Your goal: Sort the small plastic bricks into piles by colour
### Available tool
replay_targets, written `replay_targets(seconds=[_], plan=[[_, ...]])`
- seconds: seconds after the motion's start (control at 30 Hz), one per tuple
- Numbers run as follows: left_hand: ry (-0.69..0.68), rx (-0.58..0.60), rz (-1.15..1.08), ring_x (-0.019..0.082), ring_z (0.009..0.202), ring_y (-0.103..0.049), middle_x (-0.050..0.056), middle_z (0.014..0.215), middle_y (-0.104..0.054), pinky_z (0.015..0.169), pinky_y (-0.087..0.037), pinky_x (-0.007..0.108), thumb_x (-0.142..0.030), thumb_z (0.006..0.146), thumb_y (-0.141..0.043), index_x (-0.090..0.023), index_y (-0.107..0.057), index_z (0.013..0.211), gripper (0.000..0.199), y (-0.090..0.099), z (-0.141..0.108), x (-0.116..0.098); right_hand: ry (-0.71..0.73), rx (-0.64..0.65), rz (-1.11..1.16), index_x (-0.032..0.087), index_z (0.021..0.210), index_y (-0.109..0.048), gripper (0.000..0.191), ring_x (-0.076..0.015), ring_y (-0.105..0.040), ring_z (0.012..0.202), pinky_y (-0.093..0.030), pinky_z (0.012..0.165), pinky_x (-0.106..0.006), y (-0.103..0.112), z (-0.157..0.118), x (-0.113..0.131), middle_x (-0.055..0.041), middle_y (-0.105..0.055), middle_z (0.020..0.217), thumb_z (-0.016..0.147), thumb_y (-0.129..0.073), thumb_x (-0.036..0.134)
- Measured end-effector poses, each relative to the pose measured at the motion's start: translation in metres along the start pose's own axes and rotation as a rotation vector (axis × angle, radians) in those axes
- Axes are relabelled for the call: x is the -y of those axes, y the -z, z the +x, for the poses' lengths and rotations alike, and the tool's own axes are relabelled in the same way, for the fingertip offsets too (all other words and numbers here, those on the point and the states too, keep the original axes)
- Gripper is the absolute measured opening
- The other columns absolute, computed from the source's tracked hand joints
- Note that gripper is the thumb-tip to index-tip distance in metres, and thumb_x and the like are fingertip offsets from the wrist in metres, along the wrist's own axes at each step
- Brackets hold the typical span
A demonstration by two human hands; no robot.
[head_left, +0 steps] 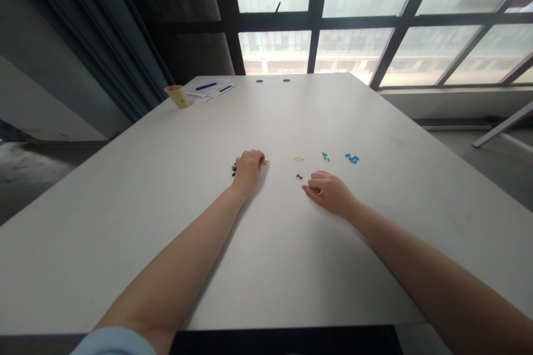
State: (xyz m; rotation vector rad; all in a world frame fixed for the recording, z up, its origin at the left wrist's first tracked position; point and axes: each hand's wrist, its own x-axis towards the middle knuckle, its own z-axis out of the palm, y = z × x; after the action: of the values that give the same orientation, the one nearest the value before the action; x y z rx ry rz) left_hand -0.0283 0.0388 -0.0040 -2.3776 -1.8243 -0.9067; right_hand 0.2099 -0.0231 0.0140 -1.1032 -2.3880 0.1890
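My left hand [249,169] rests on the white table [266,266], fingers bent down and drawn together. At its fingertips shows a small cream piece [266,162], partly hidden by the fingers. Beside that hand, on its left, lie small green and dark brown pieces [234,170], partly covered. My right hand [328,191] lies on its side with loosely curled fingers, the thumb a little apart; I see nothing held. Just left of it are a few small brown pieces [299,176]. Farther back sit groups of pale yellow [298,158], green [325,156] and blue pieces [352,158].
A tan paper cup [177,96] stands near the table's far left edge. Next to it lie papers [204,91] with a blue pen [206,86]. Two round table inserts [286,80] are at the far end, before large windows. A curtain [95,22] hangs left.
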Motion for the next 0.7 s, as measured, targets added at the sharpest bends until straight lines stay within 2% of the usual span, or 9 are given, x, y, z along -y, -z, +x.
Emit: replay_targets(seconds=[0.1, 0.17, 0.3, 0.43, 0.57, 0.7], plan=[[0.061, -0.039, -0.310, 0.018, 0.084, -0.054, 0.007, 0.088, -0.062, 0.079, -0.040, 0.033, -0.021, 0.082, -0.044, -0.017, -0.060, 0.086, 0.017, -0.001, 0.002, 0.003, -0.003, 0.001, -0.004, 0.019, 0.052, -0.035, 0.035, -0.0119, -0.038, 0.060, -0.028, 0.059, -0.024, 0.000, -0.001, -0.002, 0.0002, -0.041, 0.057, 0.085, -0.043, 0.028], [0.149, -0.036, -0.573, 0.016, 0.079, -0.057, 0.005, 0.084, -0.063, 0.076, -0.043, 0.031, -0.025, 0.079, -0.050, -0.018, -0.061, 0.086, 0.015, -0.001, 0.002, 0.001, -0.003, 0.002, -0.007, 0.019, 0.052, -0.035, 0.035, -0.0120, -0.038, 0.060, -0.028, 0.059, -0.024, 0.000, -0.001, -0.002, 0.0001, -0.041, 0.057, 0.085, -0.043, 0.028], [0.409, 0.040, -1.120, 0.012, 0.069, -0.059, 0.002, 0.072, -0.063, 0.071, -0.047, 0.026, -0.030, 0.068, -0.066, -0.016, -0.062, 0.079, 0.018, 0.001, 0.004, -0.008, 0.004, 0.017, -0.032, 0.019, 0.053, -0.038, 0.035, -0.0124, -0.040, 0.062, -0.028, 0.060, -0.025, 0.001, -0.002, -0.002, -0.0005, -0.043, 0.057, 0.086, -0.043, 0.028], [0.578, 0.161, -1.543, 0.007, 0.069, -0.061, 0.000, 0.076, -0.064, 0.068, -0.049, 0.019, -0.024, 0.058, -0.075, -0.015, -0.061, 0.077, 0.025, 0.011, 0.003, -0.027, 0.010, 0.037, -0.050, 0.019, 0.054, -0.039, 0.035, -0.0126, -0.041, 0.064, -0.029, 0.061, -0.025, 0.002, -0.002, -0.002, -0.0007, -0.045, 0.059, 0.087, -0.041, 0.028], [0.614, 0.345, -1.805, 0.004, 0.063, -0.059, -0.003, 0.074, -0.061, 0.060, -0.047, 0.013, -0.019, 0.055, -0.078, -0.017, -0.060, 0.075, 0.027, 0.023, -0.007, -0.051, 0.017, 0.037, -0.051, 0.019, 0.054, -0.041, 0.034, -0.0127, -0.041, 0.064, -0.030, 0.062, -0.025, 0.001, -0.002, -0.003, -0.0007, -0.046, 0.059, 0.086, -0.043, 0.028], [0.535, 0.527, -1.898, 0.005, 0.061, -0.056, -0.005, 0.071, -0.058, 0.059, -0.046, 0.018, -0.024, 0.057, -0.078, -0.021, -0.061, 0.083, 0.031, 0.030, -0.023, -0.075, 0.023, 0.023, -0.054, 0.018, 0.053, -0.043, 0.034, -0.0126, -0.041, 0.063, -0.029, 0.062, -0.025, 0.001, -0.001, -0.003, -0.0006, -0.046, 0.058, 0.086, -0.044, 0.028]])
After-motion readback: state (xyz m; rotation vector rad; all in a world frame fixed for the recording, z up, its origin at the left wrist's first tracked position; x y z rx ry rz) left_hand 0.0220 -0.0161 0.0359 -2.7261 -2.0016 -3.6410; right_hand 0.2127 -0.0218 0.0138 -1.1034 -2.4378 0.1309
